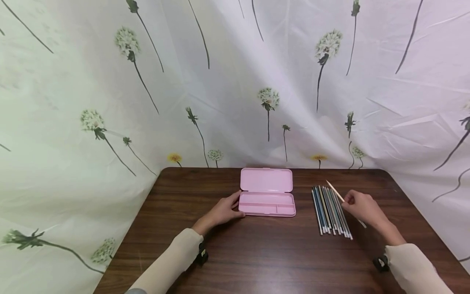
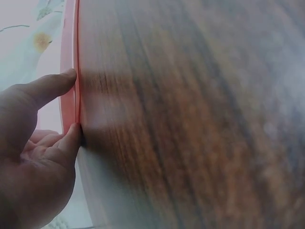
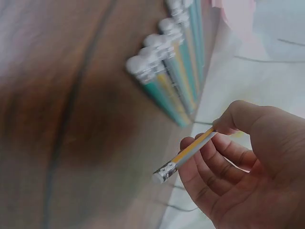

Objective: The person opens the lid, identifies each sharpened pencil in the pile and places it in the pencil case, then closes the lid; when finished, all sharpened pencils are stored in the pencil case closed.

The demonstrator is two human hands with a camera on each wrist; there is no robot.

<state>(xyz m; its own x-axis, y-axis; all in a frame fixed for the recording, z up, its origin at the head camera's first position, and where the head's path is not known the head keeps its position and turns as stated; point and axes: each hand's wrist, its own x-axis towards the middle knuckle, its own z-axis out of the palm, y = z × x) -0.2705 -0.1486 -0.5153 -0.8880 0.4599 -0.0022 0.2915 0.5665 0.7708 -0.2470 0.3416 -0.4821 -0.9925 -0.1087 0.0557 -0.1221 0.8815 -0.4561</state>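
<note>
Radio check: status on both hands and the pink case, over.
Right hand pinching one pencil. Left hand gripping pink case, left end. Case open, no pencils inside. Pencil row between hands.

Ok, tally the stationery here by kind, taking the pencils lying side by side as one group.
Open pink pencil case: 1
Group of pencils, too tightly packed to count singly: 1
Single pencil in the right hand: 1
Total: 3
</note>
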